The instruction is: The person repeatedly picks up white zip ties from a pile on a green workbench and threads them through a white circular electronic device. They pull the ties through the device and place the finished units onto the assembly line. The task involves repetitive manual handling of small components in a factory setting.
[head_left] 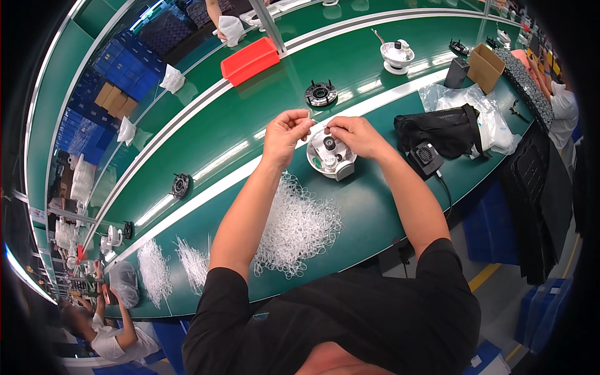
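A round white device housing (314, 166) with a black knob-like part and a bit of green circuit board inside sits on the green bench in front of me. My left hand (287, 136) is raised at its upper left, thumb and fingers pinched together. My right hand (355, 134) pinches just over the housing's upper rim. Something small and pale shows at the fingertips, too fine to name. A heap of clear plastic loops (294, 228) lies by my left forearm. Beyond my hands stands a round black part (320, 93) on the green belt.
A red bin (250, 60) stands across the belt. Another white housing (397, 57) is at the far right. On the right lie a black mesh bag (437, 130), a small black fan-like device (425, 158) and a cardboard box (486, 67). Co-workers sit at both ends.
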The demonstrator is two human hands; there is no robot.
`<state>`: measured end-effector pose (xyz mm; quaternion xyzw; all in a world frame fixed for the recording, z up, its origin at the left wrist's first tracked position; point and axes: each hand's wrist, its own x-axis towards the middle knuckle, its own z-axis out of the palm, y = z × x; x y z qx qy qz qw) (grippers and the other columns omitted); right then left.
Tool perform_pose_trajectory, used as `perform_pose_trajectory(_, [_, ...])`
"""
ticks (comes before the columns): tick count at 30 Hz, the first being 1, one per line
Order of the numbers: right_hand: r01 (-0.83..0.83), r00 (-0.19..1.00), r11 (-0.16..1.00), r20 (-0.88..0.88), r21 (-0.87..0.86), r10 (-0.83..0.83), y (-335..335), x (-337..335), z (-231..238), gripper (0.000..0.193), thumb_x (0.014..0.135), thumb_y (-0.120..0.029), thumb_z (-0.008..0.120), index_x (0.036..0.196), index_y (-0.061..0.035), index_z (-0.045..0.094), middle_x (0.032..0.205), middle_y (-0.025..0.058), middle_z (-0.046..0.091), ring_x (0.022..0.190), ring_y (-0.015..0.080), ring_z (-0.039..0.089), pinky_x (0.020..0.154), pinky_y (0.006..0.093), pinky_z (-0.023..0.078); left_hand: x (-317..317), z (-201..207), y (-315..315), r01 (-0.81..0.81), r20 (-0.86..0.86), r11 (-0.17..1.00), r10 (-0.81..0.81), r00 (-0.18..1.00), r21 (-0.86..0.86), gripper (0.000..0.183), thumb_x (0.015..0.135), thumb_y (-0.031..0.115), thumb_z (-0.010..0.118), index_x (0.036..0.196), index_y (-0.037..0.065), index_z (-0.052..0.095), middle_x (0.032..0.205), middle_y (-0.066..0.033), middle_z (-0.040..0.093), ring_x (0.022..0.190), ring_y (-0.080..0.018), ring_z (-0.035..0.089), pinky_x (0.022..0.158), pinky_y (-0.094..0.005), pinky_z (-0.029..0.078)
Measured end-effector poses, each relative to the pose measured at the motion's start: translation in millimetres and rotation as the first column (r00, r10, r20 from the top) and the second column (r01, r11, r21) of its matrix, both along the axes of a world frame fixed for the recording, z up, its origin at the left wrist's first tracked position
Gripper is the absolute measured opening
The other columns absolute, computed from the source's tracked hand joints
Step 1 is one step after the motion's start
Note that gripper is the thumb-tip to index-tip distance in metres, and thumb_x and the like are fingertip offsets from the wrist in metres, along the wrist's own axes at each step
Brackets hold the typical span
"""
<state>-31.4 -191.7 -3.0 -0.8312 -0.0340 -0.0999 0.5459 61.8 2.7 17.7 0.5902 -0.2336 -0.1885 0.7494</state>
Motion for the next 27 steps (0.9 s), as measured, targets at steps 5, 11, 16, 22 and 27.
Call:
perform_pose_trajectory(5, [-0.026, 0.998, 1.0, -0.053, -0.017, 0.025, -1, -3, 11, 0.02, 0.094, -0.015, 0.057, 0.104, -0.0005, 0.067, 0.085, 0.0057, 0.069, 0.078, 0.013, 0.063, 0.071, 0.0291, 0.05, -1, -5, 0, 0.092, 0.049, 0.994, -0.095, 0.994, 0.057, 0.021, 0.085, 0.003, 0.074, 0.105, -0.001, 0.07, 0.088, -0.0054, 0.071, 0.074, -0.009, 0.063, 0.064, -0.0226, 0.05])
perform_pose_trajectory(11, [-0.025, 1.0, 0.999, 0.011, -0.021, 0.025, -2, -2, 2, 0.021, 0.094, -0.018, 0.056, 0.103, -0.003, 0.068, 0.083, 0.009, 0.07, 0.076, 0.0187, 0.066, 0.069, 0.0333, 0.05, -13, 3, -8, 0.067, 0.139, 0.973, -0.1, 0.985, 0.222, 0.017, 0.086, 0.004, 0.075, 0.101, -0.001, 0.071, 0.092, -0.0065, 0.072, 0.08, -0.0099, 0.065, 0.069, -0.0219, 0.051])
perform_pose_trajectory(16, [0.015, 0.998, 0.998, 0.057, 0.063, -0.019, 3, -4, 2, 0.022, 0.095, -0.014, 0.057, 0.113, -0.0042, 0.065, 0.083, 0.0082, 0.07, 0.077, 0.0162, 0.066, 0.07, 0.0311, 0.051, -11, -5, -12, -0.023, 0.229, 0.945, -0.055, 0.972, 0.327, 0.013, 0.086, 0.005, 0.075, 0.096, -0.002, 0.071, 0.087, -0.0056, 0.072, 0.077, -0.0087, 0.064, 0.068, -0.0229, 0.051])
perform_pose_trajectory(22, [-0.005, 0.997, 0.988, 0.074, 0.152, -0.006, 6, -6, 6, 0.022, 0.095, -0.013, 0.06, 0.114, -0.0013, 0.064, 0.085, 0.0072, 0.069, 0.078, 0.0138, 0.064, 0.072, 0.0292, 0.051, -15, -4, -15, -0.162, 0.423, 0.817, -0.108, 0.9, 0.553, 0.016, 0.084, 0.014, 0.076, 0.088, -0.001, 0.071, 0.077, -0.0091, 0.072, 0.069, -0.0118, 0.065, 0.062, -0.0297, 0.051])
perform_pose_trajectory(27, [0.139, 0.976, 0.965, 0.131, 0.221, -0.171, 9, 6, -14, 0.019, 0.094, -0.015, 0.062, 0.101, 0.0008, 0.067, 0.081, 0.0052, 0.067, 0.075, 0.0118, 0.061, 0.069, 0.0278, 0.049, -17, -7, -17, -0.224, 0.581, 0.807, -0.172, 0.796, 0.546, 0.011, 0.083, 0.011, 0.072, 0.088, 0.002, 0.071, 0.085, -0.0128, 0.07, 0.075, -0.0252, 0.068, 0.068, -0.0351, 0.052])
